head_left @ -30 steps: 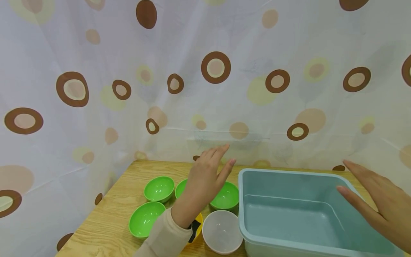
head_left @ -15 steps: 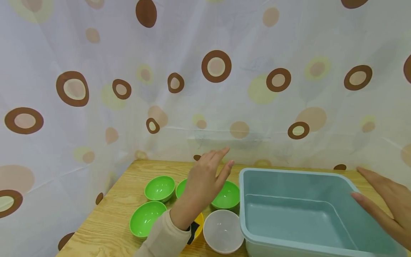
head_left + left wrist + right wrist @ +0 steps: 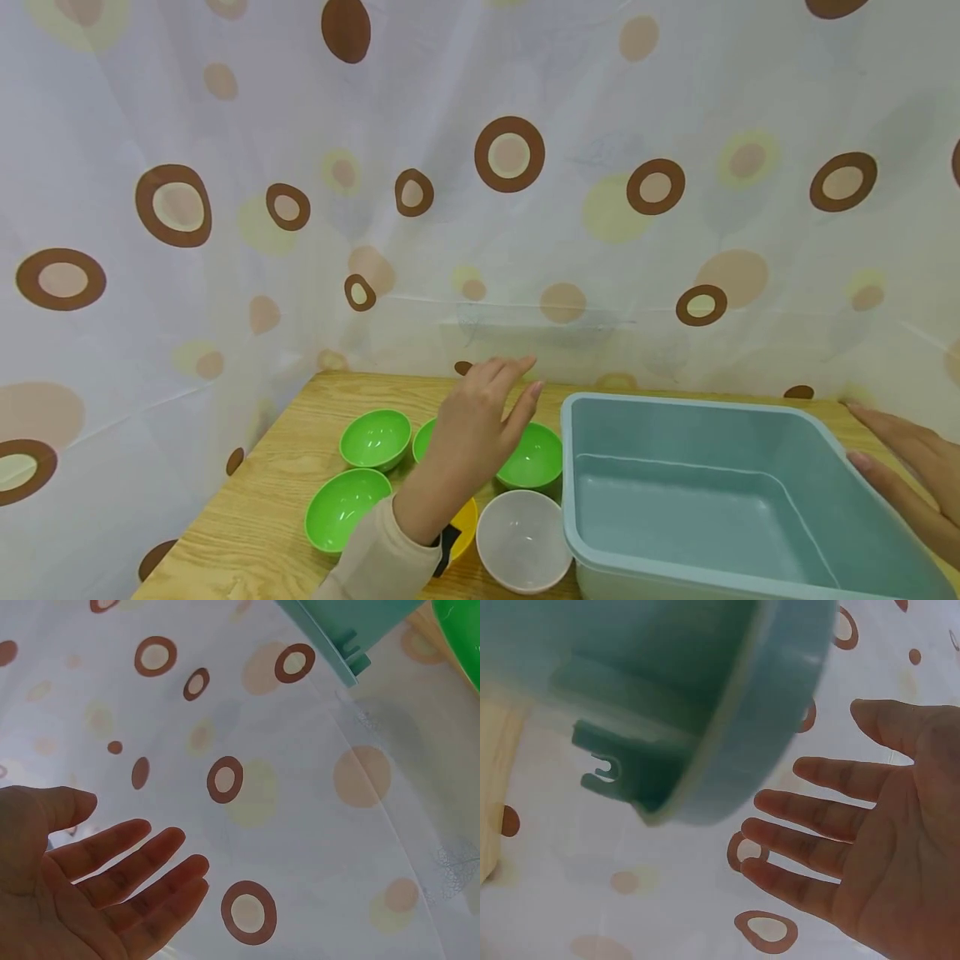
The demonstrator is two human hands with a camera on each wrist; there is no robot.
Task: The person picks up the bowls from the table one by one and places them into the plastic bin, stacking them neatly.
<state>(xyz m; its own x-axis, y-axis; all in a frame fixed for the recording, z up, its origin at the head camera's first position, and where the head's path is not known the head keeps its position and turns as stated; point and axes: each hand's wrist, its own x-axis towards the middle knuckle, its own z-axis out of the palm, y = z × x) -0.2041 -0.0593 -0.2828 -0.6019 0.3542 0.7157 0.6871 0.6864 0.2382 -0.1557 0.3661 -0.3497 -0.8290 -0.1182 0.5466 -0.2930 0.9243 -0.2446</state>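
My left hand (image 3: pixel 476 433) hovers above the bowls, fingers straight and relaxed, holding nothing. Its palm and spread fingers show in the left wrist view. Below and around it stand several green bowls (image 3: pixel 375 439), a yellow bowl (image 3: pixel 465 529) mostly hidden by the wrist, and a whitish bowl (image 3: pixel 523 542). A large blue-green plastic tub (image 3: pixel 690 517) with nothing in it stands to the right. Beside the tub's right rim is my right hand (image 3: pixel 918 479), fingers extended and apart. The right wrist view has that empty palm close to the tub's outer wall (image 3: pixel 795 697).
The bowls and tub rest on a wooden table (image 3: pixel 247 508). A white curtain (image 3: pixel 450 242) with brown and beige circles hangs behind the table and along its left side. The whitish bowl sits right against the tub's left side.
My right hand has moved right and slightly down, from over the tub to its right rim. My left hand's fingers have dipped slightly. The bowls and tub stay in place.
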